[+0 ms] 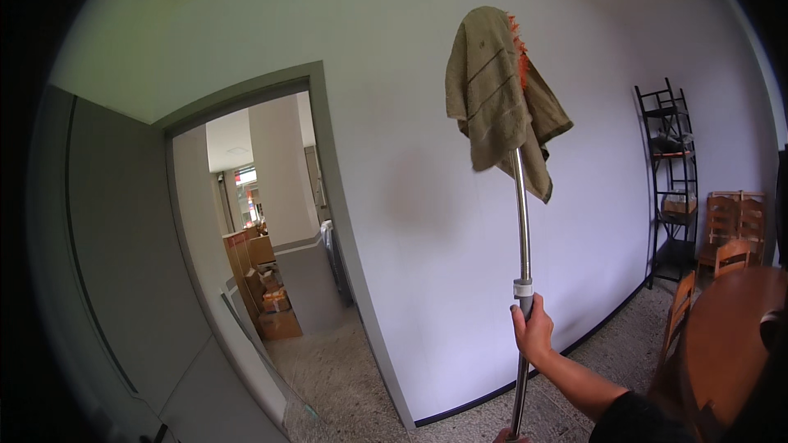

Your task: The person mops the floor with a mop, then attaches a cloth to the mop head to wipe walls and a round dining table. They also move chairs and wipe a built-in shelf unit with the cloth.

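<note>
My right hand (534, 331) is wrapped around a metal telescopic mop pole (523, 215), just below its grey and white locking collar (522, 288). Lower down, at the bottom rim of the view, part of my left hand (511, 437) grips the same pole. The pole is held nearly upright, head end up. Over that head hangs an olive-brown towel (492, 80) with dark stripes, its corners drooping around the shaft. Orange chenille strands (521, 52) of the mop head show at the towel's right side. A white wall (400, 135) rises behind; whether the towel touches it I cannot tell.
To the left, a grey door (123, 227) stands beside a grey-framed doorway (317, 135). Cardboard boxes (280, 323) are stacked beyond it. At right are a black metal rack (652, 197), wooden chairs (732, 221) and a round wooden table (726, 332).
</note>
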Motion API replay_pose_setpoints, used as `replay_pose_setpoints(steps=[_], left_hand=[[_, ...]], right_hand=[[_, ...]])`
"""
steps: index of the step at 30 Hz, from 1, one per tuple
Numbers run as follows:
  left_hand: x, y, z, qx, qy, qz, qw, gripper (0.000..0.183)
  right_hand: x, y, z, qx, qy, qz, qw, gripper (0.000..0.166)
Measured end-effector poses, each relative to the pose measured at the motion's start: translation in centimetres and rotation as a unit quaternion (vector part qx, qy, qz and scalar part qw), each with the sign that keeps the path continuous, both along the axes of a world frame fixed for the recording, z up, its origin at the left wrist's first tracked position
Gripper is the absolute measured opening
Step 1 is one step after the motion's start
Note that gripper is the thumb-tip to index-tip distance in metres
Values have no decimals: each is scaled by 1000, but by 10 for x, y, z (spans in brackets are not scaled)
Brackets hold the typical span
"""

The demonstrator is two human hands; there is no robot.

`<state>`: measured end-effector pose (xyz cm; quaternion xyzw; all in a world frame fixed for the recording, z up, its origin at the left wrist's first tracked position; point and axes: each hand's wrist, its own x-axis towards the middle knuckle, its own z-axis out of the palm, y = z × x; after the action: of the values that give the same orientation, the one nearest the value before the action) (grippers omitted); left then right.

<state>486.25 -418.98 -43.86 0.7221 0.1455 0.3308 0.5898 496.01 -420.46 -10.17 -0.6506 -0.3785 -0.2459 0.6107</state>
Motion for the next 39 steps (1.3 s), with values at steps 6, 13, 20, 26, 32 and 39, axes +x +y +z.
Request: replay_pose_setpoints(steps=[6,13,20,26,32,39], left_hand=[[-5,44,-75,-35,143,139,979,34],[-16,89,-68,-71,194,129,970,38],[-40,116,-36,-87,-3,29,996,43],[38,135,-78,-85,82,162,980,42],[130,183,-88,-68,-20,197,978,40],[166,177,59,-24,23,284,958,33]], right_hand=[[0,79,39,1,-26,13,1000,36],[14,140,42,-35,-37,-16,999,40],[33,165,36,-61,-25,62,996,49],[78,169,48,-53,-6,202,978,62],[121,182,-7,-87,122,491,858,41],[141,190,-76,-44,205,549,809,13]])
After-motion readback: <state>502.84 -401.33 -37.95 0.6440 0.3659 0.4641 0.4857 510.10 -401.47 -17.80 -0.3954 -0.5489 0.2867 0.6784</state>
